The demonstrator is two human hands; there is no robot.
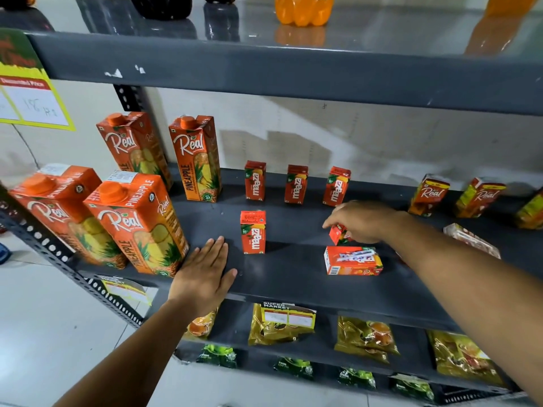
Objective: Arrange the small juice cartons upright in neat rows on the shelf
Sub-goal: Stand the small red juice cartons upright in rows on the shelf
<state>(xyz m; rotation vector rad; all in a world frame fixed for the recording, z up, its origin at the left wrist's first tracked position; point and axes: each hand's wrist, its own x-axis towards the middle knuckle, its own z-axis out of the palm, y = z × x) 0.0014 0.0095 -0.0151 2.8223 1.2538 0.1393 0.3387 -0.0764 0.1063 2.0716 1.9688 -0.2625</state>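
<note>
Three small red Maaza cartons stand upright in a back row on the grey shelf (293, 277): left (255, 180), middle (296, 184), right (336, 186). A fourth Maaza carton (253, 232) stands upright in front of the left one. Another small carton (352, 260) lies flat on its side near the shelf front. My right hand (363, 220) is closed around a tilted small carton (338, 234) just behind the flat one. My left hand (204, 273) rests flat on the shelf's front edge, fingers apart, holding nothing.
Four tall Real pineapple cartons (138, 224) crowd the shelf's left end. Small Real cartons (429, 195) stand at the right, with a packet (470, 240) lying flat. The upper shelf beam (293, 71) overhangs. Tea packets (279, 323) fill the lower shelf.
</note>
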